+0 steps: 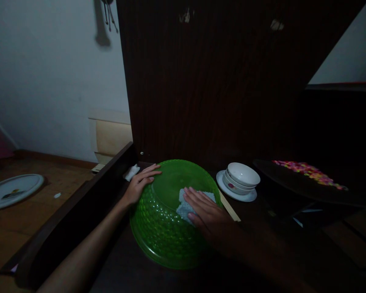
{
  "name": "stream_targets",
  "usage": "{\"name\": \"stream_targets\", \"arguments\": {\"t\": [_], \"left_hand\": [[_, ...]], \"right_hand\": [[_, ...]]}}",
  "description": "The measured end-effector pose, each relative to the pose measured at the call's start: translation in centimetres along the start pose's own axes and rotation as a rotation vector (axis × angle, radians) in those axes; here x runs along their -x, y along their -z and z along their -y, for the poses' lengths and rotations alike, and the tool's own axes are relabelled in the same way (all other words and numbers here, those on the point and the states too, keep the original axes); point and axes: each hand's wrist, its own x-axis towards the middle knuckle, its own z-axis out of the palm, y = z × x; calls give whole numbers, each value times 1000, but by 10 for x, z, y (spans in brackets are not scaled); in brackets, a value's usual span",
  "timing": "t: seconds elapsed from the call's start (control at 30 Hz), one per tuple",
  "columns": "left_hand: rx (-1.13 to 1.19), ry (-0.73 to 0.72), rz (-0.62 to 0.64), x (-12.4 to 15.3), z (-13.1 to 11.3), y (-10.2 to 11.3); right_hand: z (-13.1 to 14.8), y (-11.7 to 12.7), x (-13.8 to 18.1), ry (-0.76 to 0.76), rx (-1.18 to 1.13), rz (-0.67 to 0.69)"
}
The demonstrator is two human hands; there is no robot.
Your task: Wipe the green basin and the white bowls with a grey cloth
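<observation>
A green translucent plastic basin (173, 228) lies upside down on the dark tabletop, its flat base facing up and its dimpled side towards me. My left hand (140, 185) rests on the left edge of the base, fingers stretched out and holding nothing. Under the fingers of my right hand (205, 209) a pale grey-white cloth (183, 207) is pressed against the right part of the base and the upper side. Part of that cloth is hidden by the hand. Whether it is fabric or paper I cannot tell.
Right of the basin, stacked white bowls (242, 175) stand on a white plate (221, 181), with pale chopsticks (230, 207) beside them. Crumpled white tissue (131, 173) lies by the raised left board (88, 203). A dark panel (213, 81) rises behind; colourful small pieces (311, 173) lie far right.
</observation>
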Motion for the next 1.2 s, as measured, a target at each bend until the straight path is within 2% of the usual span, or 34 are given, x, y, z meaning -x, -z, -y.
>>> {"name": "stream_targets", "arguments": {"t": [0.2, 0.47, 0.57, 0.83, 1.0, 1.1, 1.2], "left_hand": [[19, -1, 2, 0, 0, 0], [29, 0, -8, 1, 0, -1], [34, 2, -8, 1, 0, -1], [33, -7, -4, 1, -1, -1], [44, -24, -1, 1, 0, -1], [50, -28, -7, 1, 0, -1], [46, -26, -12, 1, 1, -1]], "right_hand": [[-12, -4, -13, -52, 67, -2], [-26, 13, -41, -187, 25, 183], [-35, 17, -50, -190, 28, 222], [-82, 10, -83, -205, 59, 183], [-110, 5, -108, -272, 41, 84], [-118, 9, -119, -302, 36, 44], [-113, 21, -119, -289, 12, 17]]}}
